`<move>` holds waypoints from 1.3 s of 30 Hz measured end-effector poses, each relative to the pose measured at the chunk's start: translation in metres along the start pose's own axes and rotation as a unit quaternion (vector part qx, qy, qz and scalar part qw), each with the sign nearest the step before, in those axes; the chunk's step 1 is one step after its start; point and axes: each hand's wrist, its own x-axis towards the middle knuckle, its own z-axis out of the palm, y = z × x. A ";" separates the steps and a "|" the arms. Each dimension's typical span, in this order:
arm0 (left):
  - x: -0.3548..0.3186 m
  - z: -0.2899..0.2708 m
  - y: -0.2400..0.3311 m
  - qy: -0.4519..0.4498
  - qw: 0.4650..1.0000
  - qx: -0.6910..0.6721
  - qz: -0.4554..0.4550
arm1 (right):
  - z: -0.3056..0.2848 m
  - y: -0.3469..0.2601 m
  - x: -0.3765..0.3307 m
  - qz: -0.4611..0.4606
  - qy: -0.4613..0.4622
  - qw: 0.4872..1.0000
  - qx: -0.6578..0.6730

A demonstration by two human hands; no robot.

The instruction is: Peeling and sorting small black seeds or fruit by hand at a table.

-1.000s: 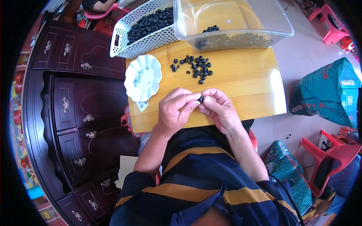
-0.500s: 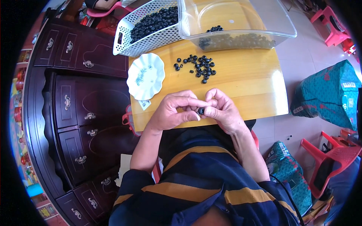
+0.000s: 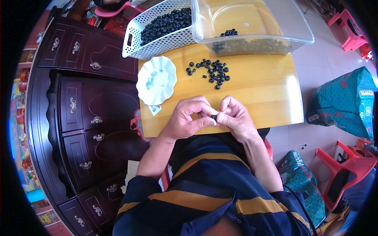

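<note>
Piece (image 3: pixel 214 117), small and black, by the near edge of the desk (image 3: pixel 267 96)
Left fingers (image 3: pixel 204 123) and right fingers (image 3: pixel 225 119) pinch it, partly covering it.

The dark drawer cabinet (image 3: pixel 106 104) suggests a home.

The room is bright enough, and the light seems to come from the right: a white glare burns along that edge of the desk (image 3: pixel 264 94), and the floor (image 3: pixel 315 65) shines pale beyond it. The cabinet (image 3: pixel 110 102) on the left sits dimmer, its straight edges bowing toward a black, rounded rim fringed with blue. Left hand (image 3: pixel 189 118) and right hand (image 3: pixel 236 121) look reasonably crisp; the far margins go soft.
</note>
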 end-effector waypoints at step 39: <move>0.046 0.005 -0.033 0.097 0.916 0.387 0.038 | 0.000 0.002 0.004 0.040 0.077 0.996 -0.020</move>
